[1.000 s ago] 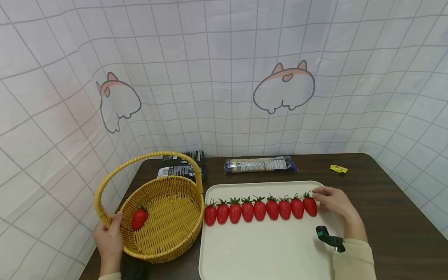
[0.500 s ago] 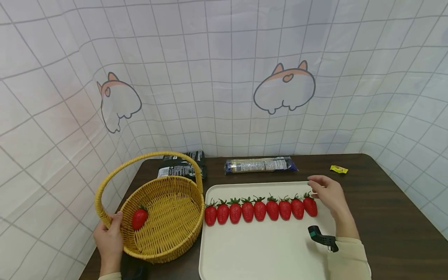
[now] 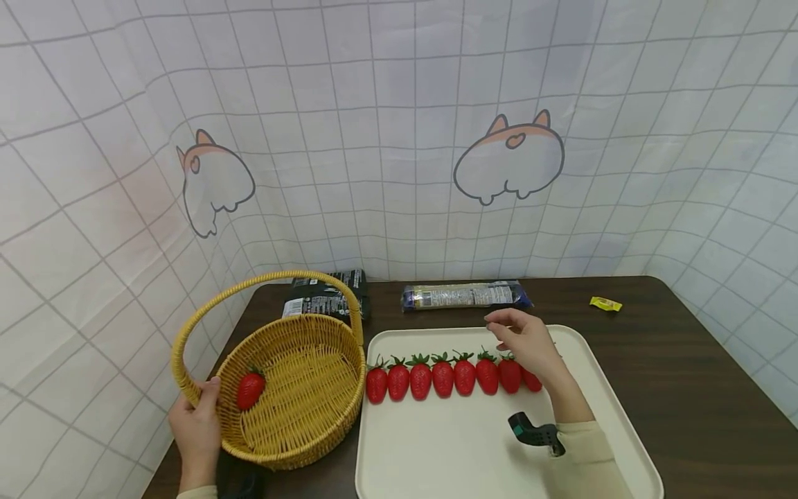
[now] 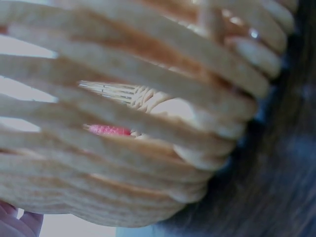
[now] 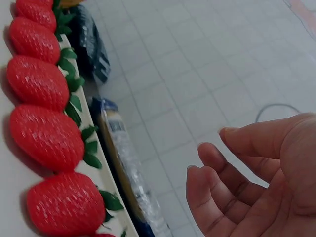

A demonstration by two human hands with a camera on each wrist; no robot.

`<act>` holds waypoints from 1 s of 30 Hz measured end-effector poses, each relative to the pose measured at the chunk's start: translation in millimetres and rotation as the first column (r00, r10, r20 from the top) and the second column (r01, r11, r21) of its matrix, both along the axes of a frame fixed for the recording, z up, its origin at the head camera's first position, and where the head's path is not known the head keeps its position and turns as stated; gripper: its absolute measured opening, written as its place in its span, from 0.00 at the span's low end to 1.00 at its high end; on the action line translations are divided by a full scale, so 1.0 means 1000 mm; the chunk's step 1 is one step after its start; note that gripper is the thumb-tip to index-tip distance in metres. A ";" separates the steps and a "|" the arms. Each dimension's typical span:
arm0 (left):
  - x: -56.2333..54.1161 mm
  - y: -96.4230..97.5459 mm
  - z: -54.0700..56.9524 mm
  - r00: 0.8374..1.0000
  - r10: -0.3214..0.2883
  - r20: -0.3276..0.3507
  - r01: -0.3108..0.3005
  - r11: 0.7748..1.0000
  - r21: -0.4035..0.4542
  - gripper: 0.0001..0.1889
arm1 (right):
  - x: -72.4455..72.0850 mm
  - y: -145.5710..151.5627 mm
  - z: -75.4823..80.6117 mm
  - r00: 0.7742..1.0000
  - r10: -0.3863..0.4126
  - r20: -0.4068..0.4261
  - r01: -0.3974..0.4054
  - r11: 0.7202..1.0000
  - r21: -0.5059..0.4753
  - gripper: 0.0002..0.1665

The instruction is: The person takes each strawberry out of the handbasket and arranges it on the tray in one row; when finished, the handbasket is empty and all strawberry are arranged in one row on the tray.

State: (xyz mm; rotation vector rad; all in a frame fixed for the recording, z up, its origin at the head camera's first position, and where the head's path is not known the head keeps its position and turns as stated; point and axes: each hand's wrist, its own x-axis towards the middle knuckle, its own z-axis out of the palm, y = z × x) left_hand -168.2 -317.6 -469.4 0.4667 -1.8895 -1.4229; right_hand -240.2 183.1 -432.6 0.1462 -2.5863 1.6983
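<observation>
My left hand (image 3: 196, 423) grips the yellow wicker basket (image 3: 305, 402) at its left side, by the foot of the handle. One strawberry (image 3: 251, 390) lies inside, near that hand. Up close in the left wrist view, blurred weave (image 4: 123, 168) fills most of the picture, with a bit of red strawberry (image 4: 108, 130) showing through a gap. Over the right part of a row of several strawberries (image 3: 443, 379) hovers my right hand (image 3: 526, 343), holding nothing. Its fingers are loosely bent, thumb apart from them, in the right wrist view. It hides the row's right end.
The strawberries lie on a white tray (image 3: 449, 443) beside the basket. Behind stand a long clear-and-blue packet (image 3: 464, 295), a black package (image 3: 327, 301) and a small yellow wrapper (image 3: 605, 303). A gridded curtain (image 3: 374, 138) encloses the dark table (image 3: 704, 388).
My right hand has lifted away from the rightmost strawberry and moved left above the row, carrying nothing. The left hand, basket and visible strawberries stay in place.
</observation>
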 end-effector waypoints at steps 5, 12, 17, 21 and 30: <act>0.000 -0.001 -0.001 1.000 0.010 0.010 -0.010 1.000 0.014 0.14 | 0.002 -0.026 -0.003 0.997 0.074 -0.025 -0.075 0.997 -0.020 0.11; 0.000 -0.001 -0.001 1.000 0.015 0.028 -0.015 1.000 -0.001 0.16 | 0.018 -0.078 0.000 0.961 0.266 -0.079 -0.258 0.960 0.106 0.08; 0.000 0.002 0.000 1.000 0.013 0.003 -0.013 1.000 -0.015 0.15 | 0.030 -0.106 0.000 0.925 0.376 -0.052 -0.369 0.924 0.100 0.07; -0.001 0.004 0.002 1.000 0.009 -0.010 -0.009 1.000 -0.011 0.15 | 0.036 -0.122 -0.003 0.900 0.435 -0.031 -0.432 0.899 0.070 0.07; 0.001 0.000 -0.001 1.000 -0.004 0.025 0.003 0.999 0.040 0.16 | 0.046 -0.179 0.005 0.868 0.484 -0.112 -0.480 0.875 0.059 0.07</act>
